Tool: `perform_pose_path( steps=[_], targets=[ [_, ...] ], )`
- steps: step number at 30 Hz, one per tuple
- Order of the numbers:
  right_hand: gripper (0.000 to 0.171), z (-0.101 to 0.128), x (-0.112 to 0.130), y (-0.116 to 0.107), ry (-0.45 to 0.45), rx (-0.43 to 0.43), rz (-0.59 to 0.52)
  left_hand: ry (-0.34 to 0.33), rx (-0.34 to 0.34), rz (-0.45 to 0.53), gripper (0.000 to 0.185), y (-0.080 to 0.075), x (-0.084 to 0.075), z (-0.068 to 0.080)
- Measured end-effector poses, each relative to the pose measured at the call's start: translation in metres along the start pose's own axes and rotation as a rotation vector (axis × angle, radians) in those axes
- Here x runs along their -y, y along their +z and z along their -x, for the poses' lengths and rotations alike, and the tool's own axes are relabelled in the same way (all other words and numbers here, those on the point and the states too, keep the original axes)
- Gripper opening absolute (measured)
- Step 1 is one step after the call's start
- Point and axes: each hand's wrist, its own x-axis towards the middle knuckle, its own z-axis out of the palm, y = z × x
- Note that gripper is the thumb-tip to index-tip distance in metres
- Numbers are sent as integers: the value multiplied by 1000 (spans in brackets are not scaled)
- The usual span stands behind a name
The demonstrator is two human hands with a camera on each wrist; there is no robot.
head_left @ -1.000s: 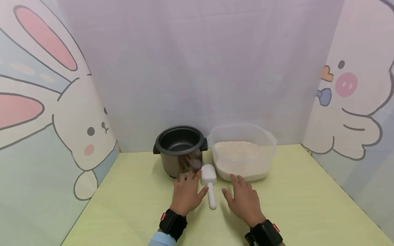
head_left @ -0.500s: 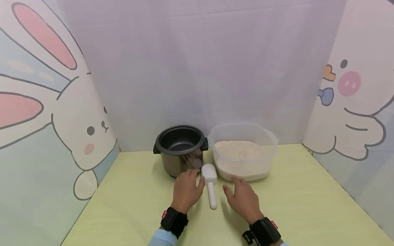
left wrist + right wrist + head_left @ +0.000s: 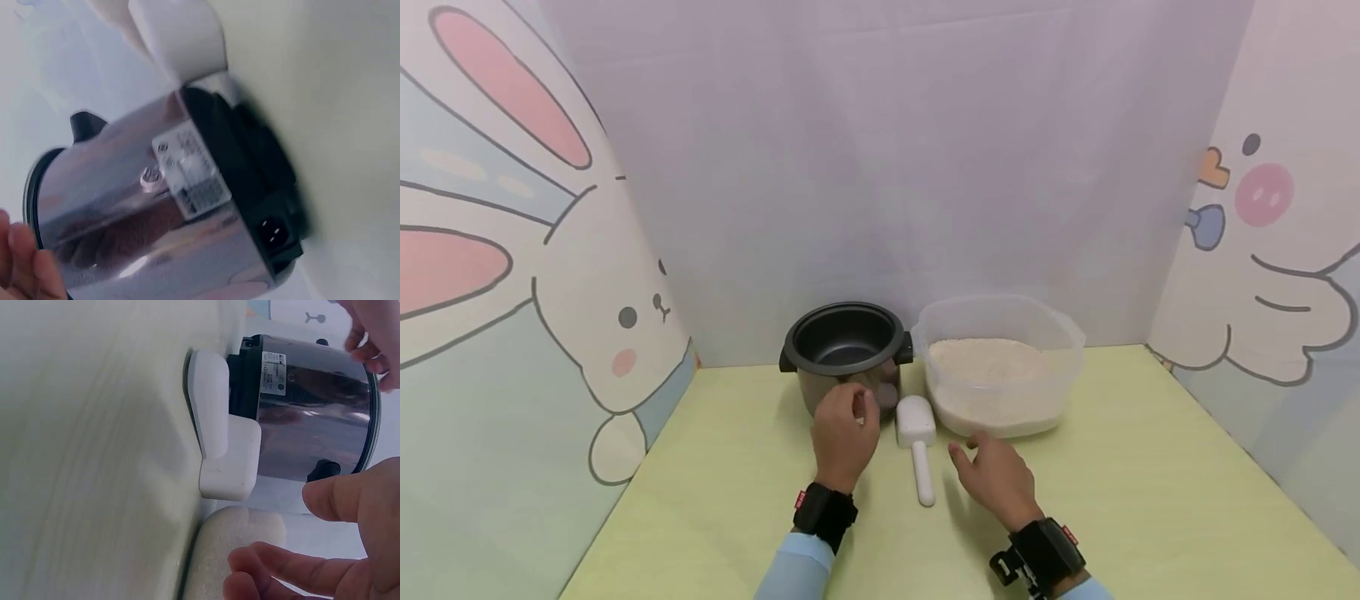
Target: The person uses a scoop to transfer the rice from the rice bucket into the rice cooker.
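Note:
My left hand (image 3: 844, 433) is raised just in front of a rice cooker (image 3: 808, 385), its fingers loosely bent with nothing seen between them. The cooker has a shiny body, a black inner pot and no lid on; a label (image 3: 192, 169) and a power socket (image 3: 273, 231) show in the left wrist view. A white scoop (image 3: 916, 423) lies on the table between the hands, handle toward me. My right hand (image 3: 997, 479) hovers over the table before a clear tub (image 3: 1060, 350) of rice (image 3: 988, 365), thumb and fingers apart, holding nothing.
All these things stand on a pale yellow-green table (image 3: 722, 492). The tub is close to the cooker's right side. A plain pale curtain (image 3: 887, 167) is behind, with cartoon-printed side panels (image 3: 572, 333) at left and right.
My left hand has lifted from near the cooker's base to higher in front of its body, its fingers more bent. My right hand's fingers have curved a little. The cooker, scoop and tub stay put.

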Motion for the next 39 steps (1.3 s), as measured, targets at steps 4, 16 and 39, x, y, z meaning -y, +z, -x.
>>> perform_pose_path(
  steps=[4, 16, 39],
  targets=[
    [42, -1, 2, -1, -3, 9, 20, -28, -144, 38, 9, -1, 12, -14],
    [44, -6, 10, 8, -3, 107, -64, -175, -263, 72, 14, -4, 44, -29],
    [37, -25, 24, 40, -24, 229, -47, -720, -266, 212, 22, 2, 91, -56]
  ],
)
